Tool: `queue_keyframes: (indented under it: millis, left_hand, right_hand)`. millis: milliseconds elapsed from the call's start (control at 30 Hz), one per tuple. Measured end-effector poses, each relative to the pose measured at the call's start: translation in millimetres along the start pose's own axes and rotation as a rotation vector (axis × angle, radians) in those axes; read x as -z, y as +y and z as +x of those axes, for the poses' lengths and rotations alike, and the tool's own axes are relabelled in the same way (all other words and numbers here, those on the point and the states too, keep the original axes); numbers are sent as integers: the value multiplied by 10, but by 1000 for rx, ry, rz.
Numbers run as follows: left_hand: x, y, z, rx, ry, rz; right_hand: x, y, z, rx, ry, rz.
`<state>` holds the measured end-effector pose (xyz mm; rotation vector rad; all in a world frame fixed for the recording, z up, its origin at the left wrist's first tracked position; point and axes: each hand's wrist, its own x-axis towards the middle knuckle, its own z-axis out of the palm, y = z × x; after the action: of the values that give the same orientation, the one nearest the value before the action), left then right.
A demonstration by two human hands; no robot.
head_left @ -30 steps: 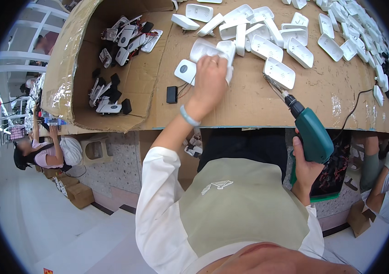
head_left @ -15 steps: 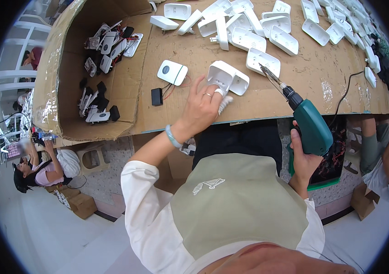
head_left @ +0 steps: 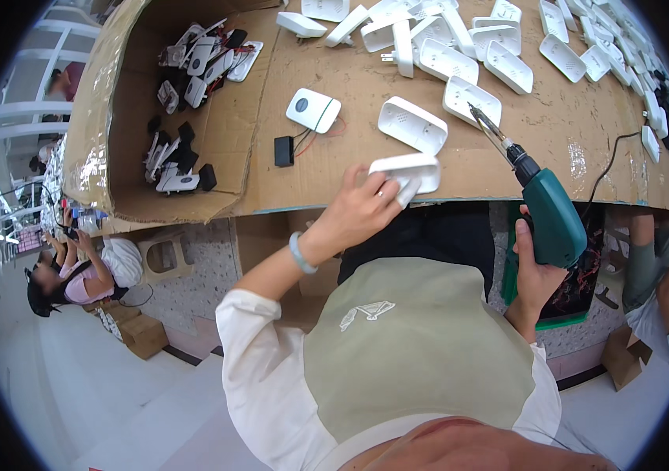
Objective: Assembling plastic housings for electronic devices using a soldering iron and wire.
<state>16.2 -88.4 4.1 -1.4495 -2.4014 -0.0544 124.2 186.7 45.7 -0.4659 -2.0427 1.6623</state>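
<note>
My left hand (head_left: pixel 360 210) is closed on a white plastic shell (head_left: pixel 419 167), tilted at the table's near edge. Just beyond it another open white shell (head_left: pixel 413 125) lies hollow side up. In my right hand (head_left: pixel 537 276) is a green soldering gun (head_left: pixel 552 216), its metal tip (head_left: pixel 485 122) pointing up and left over a further white shell (head_left: pixel 460 96). Left of these lies a white cover (head_left: pixel 313 110) with a green edge, joined by thin wires to a small black block (head_left: pixel 283 151).
A cardboard box (head_left: pixel 83 145) on its side at the left holds several wired white and black parts (head_left: pixel 207 67). Many white shells (head_left: pixel 448 59) are heaped along the far side. A black cord (head_left: pixel 605 153) crosses the right. People sit at both sides.
My left hand has drawn its shell toward the table's near edge, apart from the shell beside it. My right hand still holds the soldering gun. The whole view has shifted slightly.
</note>
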Motion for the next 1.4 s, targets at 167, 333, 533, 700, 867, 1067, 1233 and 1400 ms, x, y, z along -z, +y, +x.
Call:
queue_keyframes:
  millis: [167,333,533,700,867,1067,1233,1400]
  left_hand:
    - [-194,-22,477,115,22,85]
    - [-86,-67,304,238,382,-112]
    - [-62,-1029,-151,524,104,56]
    - [224,-1109,-24,1096,433,-882]
    - [-153,-1247,-432,1214,141,-898]
    - [119,-915,-449,1188,410,-226]
    - [228,-501,-301,1174,330,-384]
    - [-12,-762,-240,1196,211,-233]
  right_hand:
    - [-45,-11,-43,30,-19,-6]
    - [22,-5,-69,14,30,1]
    - [-49,-41,11,-15,-22,-6]
    - [-86,-22,-9,0,-54,-26]
    - [-108,-38,-15,-38,-50,27]
    - [-92,23,13,-26,-40,-2]
    - [-92,-35,31,-97,-103,40]
    - [-131,-3,49,-48,-115,41]
